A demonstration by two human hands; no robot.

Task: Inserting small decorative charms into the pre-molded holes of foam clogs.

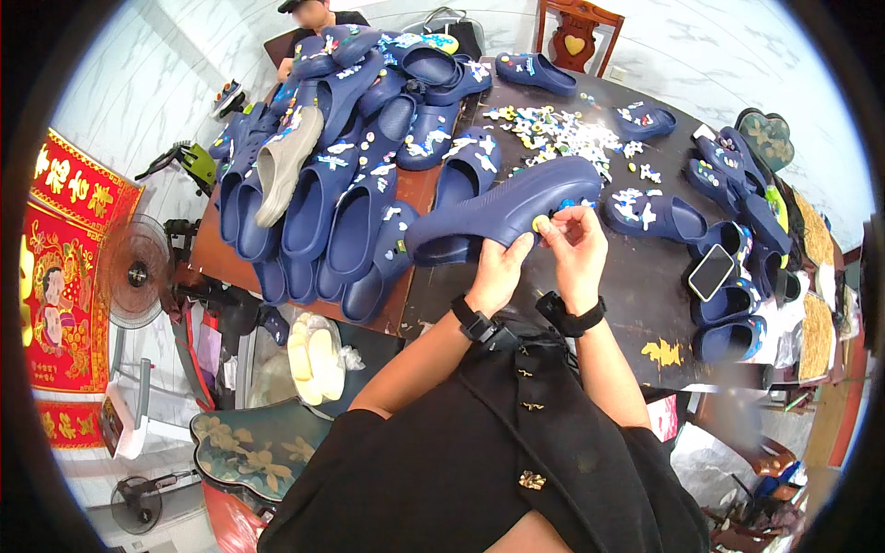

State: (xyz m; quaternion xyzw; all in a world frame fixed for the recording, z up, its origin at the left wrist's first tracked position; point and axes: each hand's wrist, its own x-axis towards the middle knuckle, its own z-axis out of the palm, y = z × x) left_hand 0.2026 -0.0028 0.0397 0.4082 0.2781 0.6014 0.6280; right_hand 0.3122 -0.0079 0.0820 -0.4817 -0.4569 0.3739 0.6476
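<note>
A navy-blue clog [498, 205] is held over the front of the dark table, its opening to the left and its toe to the right. My left hand [499, 274] grips it by the near side, thumb along the lower edge. A small yellow shoe charm [540, 223] sits at the clog's near side, pinched by my right hand's [579, 251] thumb and fingers. Blue and white charms [579, 202] show on the clog just beyond my right fingertips. Whether the yellow charm is seated in a hole cannot be made out.
Loose charms [562, 132] lie heaped behind the clog. Many navy clogs [355, 198] are piled at the left, with one grey clog [289, 166] among them. More clogs [656, 217] and a phone [712, 274] lie at the right. Another person [318, 18] is at the far left.
</note>
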